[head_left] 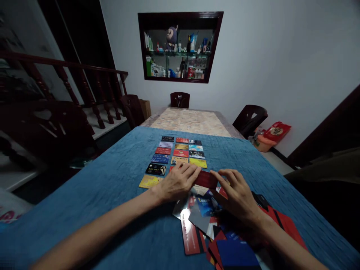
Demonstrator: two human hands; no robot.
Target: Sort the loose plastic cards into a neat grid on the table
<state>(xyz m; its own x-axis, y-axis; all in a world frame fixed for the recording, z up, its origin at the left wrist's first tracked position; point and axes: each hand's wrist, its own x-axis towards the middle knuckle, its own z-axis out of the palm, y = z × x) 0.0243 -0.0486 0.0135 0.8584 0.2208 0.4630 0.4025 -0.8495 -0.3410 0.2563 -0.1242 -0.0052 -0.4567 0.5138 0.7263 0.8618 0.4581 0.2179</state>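
Note:
A dark red card [207, 179] is held level between my two hands, above the near end of the laid-out cards. My left hand [177, 182] pinches its left end, while my right hand [236, 192] grips the right end with thumb and fingers. Beyond them, cards lie in three columns, among them a yellow card [198, 163], a black VIP card [156, 169] and a gold card [149, 181] beside my left wrist. My left hand covers part of the nearest row. Below my hands spreads a loose overlapping pile with a red-and-white card [192, 234] and a blue card [237, 253].
A blue cloth [112, 180] covers the near part of the table; its far part has a patterned cover [197, 120]. Chairs stand around it, one at the far end [180, 100]. A wall niche with shelves [180, 52] holds bottles and a plush toy.

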